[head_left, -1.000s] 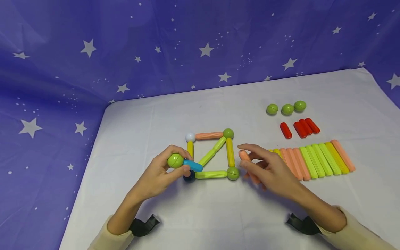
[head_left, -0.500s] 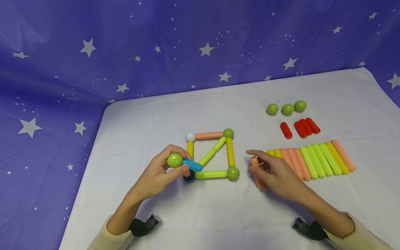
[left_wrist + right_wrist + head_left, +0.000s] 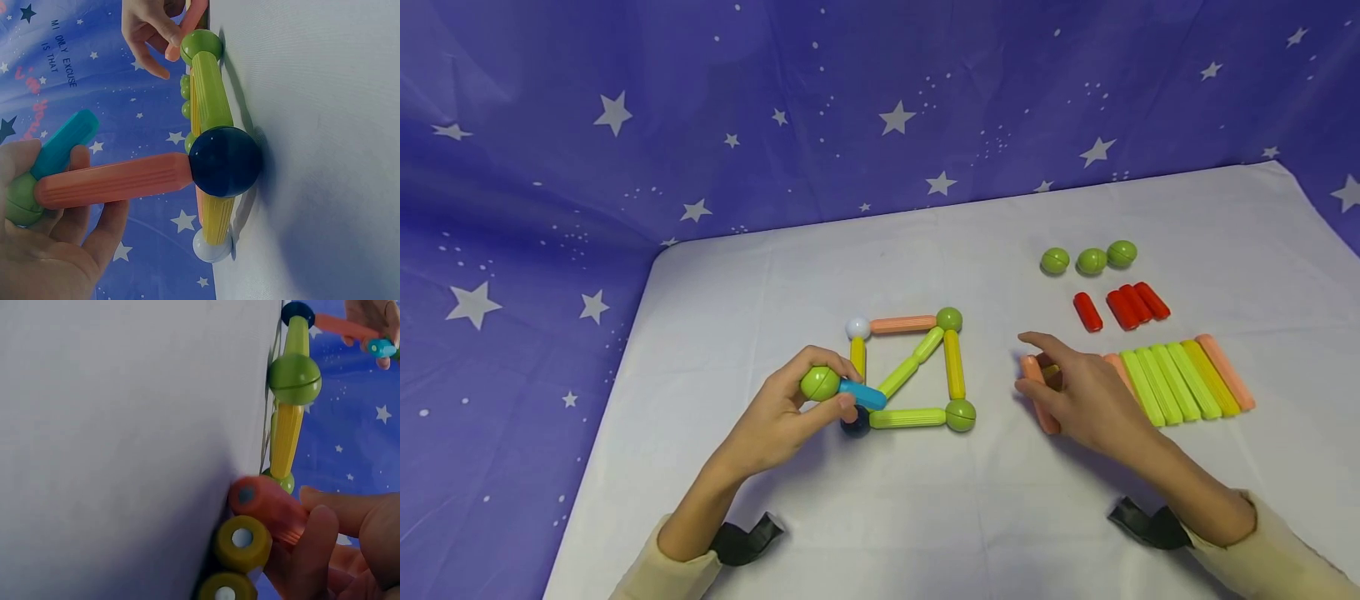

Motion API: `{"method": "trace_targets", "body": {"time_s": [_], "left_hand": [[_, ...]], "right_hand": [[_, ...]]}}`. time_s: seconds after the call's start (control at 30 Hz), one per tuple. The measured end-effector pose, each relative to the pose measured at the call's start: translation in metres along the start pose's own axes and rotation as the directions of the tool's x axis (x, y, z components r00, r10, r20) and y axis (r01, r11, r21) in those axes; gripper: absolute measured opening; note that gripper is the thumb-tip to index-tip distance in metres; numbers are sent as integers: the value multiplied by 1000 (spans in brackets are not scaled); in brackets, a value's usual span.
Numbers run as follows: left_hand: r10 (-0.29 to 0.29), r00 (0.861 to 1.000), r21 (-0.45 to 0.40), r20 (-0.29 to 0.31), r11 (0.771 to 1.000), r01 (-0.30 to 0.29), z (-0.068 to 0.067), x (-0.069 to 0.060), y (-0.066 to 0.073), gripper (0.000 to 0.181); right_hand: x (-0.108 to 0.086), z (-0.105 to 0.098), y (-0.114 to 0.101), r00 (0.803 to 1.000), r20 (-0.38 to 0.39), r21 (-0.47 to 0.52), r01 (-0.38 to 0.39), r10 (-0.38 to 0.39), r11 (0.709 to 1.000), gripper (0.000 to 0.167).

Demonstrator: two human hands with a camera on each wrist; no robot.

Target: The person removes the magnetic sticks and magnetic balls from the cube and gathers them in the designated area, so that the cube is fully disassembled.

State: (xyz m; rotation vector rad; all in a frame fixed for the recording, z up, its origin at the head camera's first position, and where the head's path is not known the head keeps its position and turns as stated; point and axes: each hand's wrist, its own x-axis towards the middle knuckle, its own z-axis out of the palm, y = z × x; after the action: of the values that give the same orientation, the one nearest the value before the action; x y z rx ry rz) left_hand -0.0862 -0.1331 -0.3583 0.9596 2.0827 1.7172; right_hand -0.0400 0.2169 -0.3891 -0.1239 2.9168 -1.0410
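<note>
The left hand [image 3: 790, 421] grips a green ball [image 3: 820, 383] with a blue stick [image 3: 862, 395] attached. In the left wrist view an orange stick [image 3: 115, 180] runs from that ball to the dark blue ball [image 3: 225, 162] on the table. A flat square of sticks and balls lies there, with a light green diagonal [image 3: 898, 377]. The right hand [image 3: 1093, 404] pinches an orange stick [image 3: 1040, 393] at the left end of the stick row; in the right wrist view this stick [image 3: 269, 503] lies beside a yellow stick [image 3: 242, 542].
Three green balls [image 3: 1092, 261] and several short red sticks [image 3: 1087, 312] lie at the back right. The row of light green [image 3: 1157, 385], yellow and orange sticks is partly hidden by the right hand. A starry purple cloth [image 3: 775, 100] hangs behind the white table [image 3: 737, 283].
The right hand has moved right with its orange stick, away from the square to the row of sticks. The left hand has stayed where it was.
</note>
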Motion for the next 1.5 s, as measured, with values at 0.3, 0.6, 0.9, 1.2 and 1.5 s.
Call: {"method": "trace_targets", "body": {"time_s": [0.3,0.6,0.9,1.2,1.5], "left_hand": [[-7,1000,-6,-2,1000,7,0,0,0,23],[2,1000,-5,-5,1000,-2,0,-1,-1,23],[-7,1000,-10,-5,1000,6,0,-1,-1,23],[0,1000,-15,-7,1000,0,-1,-1,-2,23],[-5,1000,-45,-22,999,4,0,-1,-2,23]], "right_hand": [[2,1,4,999,-23,-19,30,-31,999,58],[3,4,8,996,-35,-7,76,-76,997,57],[2,2,9,997,-35,2,63,-62,998,48],[-11,1,0,991,31,-12,131,-130,991,44],[-13,4,-15,974,10,66,226,-227,972,32]]}}
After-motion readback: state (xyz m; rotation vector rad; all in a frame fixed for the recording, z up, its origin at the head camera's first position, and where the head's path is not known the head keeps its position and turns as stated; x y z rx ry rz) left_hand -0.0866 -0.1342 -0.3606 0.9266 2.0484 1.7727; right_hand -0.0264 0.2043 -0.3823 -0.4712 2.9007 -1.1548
